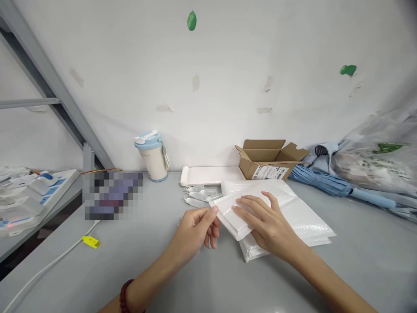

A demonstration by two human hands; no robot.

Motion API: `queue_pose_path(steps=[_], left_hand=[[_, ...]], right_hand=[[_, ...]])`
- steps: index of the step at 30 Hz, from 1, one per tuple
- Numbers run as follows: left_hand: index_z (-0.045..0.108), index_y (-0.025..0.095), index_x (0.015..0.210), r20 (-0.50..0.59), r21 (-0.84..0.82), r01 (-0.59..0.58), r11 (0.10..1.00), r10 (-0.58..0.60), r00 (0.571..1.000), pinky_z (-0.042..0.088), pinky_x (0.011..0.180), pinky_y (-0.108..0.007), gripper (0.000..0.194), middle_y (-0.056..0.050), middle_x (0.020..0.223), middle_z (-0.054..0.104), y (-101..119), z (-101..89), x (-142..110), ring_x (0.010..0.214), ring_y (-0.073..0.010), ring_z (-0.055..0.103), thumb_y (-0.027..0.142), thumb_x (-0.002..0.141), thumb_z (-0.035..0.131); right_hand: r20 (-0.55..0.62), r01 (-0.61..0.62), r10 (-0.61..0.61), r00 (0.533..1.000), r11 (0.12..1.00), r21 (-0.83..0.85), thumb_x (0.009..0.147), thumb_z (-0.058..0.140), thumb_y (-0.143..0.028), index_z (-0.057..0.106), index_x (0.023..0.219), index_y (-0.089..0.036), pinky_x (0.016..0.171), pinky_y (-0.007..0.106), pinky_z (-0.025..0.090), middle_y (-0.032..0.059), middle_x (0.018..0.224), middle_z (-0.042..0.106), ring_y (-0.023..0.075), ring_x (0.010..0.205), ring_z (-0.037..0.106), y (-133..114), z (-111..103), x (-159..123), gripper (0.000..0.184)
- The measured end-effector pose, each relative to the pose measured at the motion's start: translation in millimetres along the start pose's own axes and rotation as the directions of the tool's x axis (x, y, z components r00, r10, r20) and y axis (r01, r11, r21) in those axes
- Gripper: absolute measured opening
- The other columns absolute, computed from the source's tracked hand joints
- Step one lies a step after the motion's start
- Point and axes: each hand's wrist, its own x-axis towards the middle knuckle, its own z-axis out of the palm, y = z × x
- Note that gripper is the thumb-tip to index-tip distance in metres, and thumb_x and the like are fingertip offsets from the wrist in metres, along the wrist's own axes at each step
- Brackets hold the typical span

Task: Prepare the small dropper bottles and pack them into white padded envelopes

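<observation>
My right hand (265,224) lies on a white padded envelope (233,217) and lifts its near end off a stack of the same envelopes (306,221) on the grey table (156,261). Its fingers are curled round the envelope's edge. My left hand (195,230) pinches the envelope's left corner between thumb and forefinger. A dark red bead bracelet (125,295) sits on my left wrist. Several small clear plastic vials (198,195) lie just beyond the envelope.
An open cardboard box (267,161) stands behind the stack. A second pile of white envelopes (208,175) lies by the wall, beside a blue-lidded cup (153,156). Blue umbrellas (325,182) and a plastic bag (378,156) fill the right. A white cable (48,265) crosses the left.
</observation>
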Motion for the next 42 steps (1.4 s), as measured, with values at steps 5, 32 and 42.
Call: queue_pose_path(steps=[5, 32, 42], left_hand=[[0.059, 0.019, 0.095, -0.049, 0.341, -0.293, 0.893, 0.328, 0.943, 0.047, 0.057, -0.025, 0.018, -0.007, 0.094, 0.063, -4, 1.8, -7, 0.072, -0.0153, 0.060, 0.027, 0.087, 0.045], [0.058, 0.013, 0.075, -0.010, -0.079, 0.121, 0.989, -0.122, 0.992, 0.041, 0.049, -0.021, 0.012, 0.002, 0.050, 0.054, 19, 7.0, 47, 0.047, -0.0093, 0.050, 0.024, 0.080, 0.058], [0.053, 0.011, 0.088, -0.060, -0.121, 0.098, 0.988, -0.106, 0.993, 0.049, 0.054, -0.025, 0.011, 0.001, 0.052, 0.055, 13, 23.0, 90, 0.048, -0.0102, 0.053, 0.010, 0.079, 0.059]], right_hand=[[-0.022, 0.018, -0.018, 1.000, 1.000, 0.002, 0.079, 0.036, 0.004, 0.059, 0.102, -0.016, 0.092, 0.050, 0.030, 0.0088, 0.096, 0.068, 0.0198, 0.094, 0.061, 0, -3, 2, 0.038], [-0.188, -0.228, 0.195, 0.963, 0.957, -0.179, 0.082, 0.058, -0.041, 0.050, 0.114, -0.019, 0.090, 0.047, 0.031, 0.0159, 0.114, 0.057, 0.0293, 0.106, 0.050, 28, -7, -1, 0.040], [0.105, -0.388, 0.432, 0.896, 0.876, -0.287, 0.084, 0.059, -0.028, 0.053, 0.115, -0.020, 0.084, 0.046, 0.033, 0.0139, 0.110, 0.058, 0.0275, 0.096, 0.054, 60, 5, -16, 0.032]])
